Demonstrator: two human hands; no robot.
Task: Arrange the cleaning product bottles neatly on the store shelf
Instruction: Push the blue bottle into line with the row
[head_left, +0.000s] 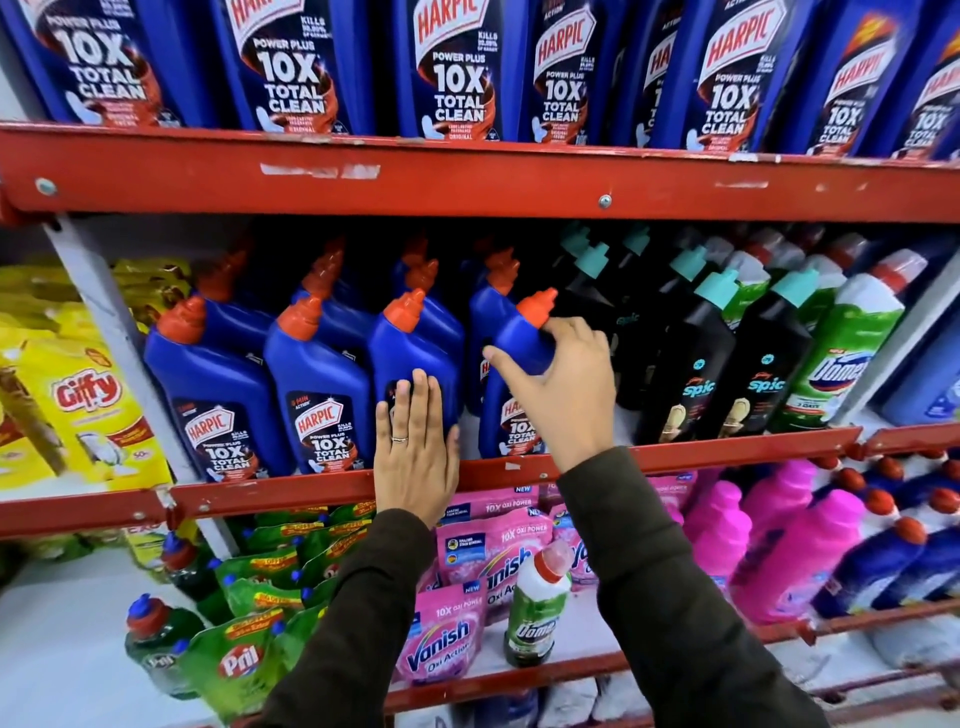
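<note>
Right hand (563, 387) is gripping the shoulder of the 4th blue bottle (511, 379) in the front row of the middle shelf (727, 451), fingers wrapped just below its orange cap (537, 306); the bottle leans a little to the right and its base sits behind the red shelf lip. Left hand (415, 447) is flat and open, fingers extended, palm pressed on the front of the 3rd blue bottle (415, 353) — not gripping anything, just bracing. Risks as I read them: the grip is high, so if the right hand twists or pushes hard the base can skid and the bottle tips into the black bottles (691, 358) standing just beside it on the right, and that row is packed tight enough to domino. There is a visible gap between bottles 3 and 4 — closing it by shoving sideways could knock bottle 3 out from under the flat palm, since nothing actually holds it. Pulling forward instead risks the base riding over the lip and dropping onto the pink pouches (483, 551) and the lone green-label bottle (535, 613) on the shelf below. Cannot tell how many blue bottles stand behind; a rear one may block a push back.
</note>
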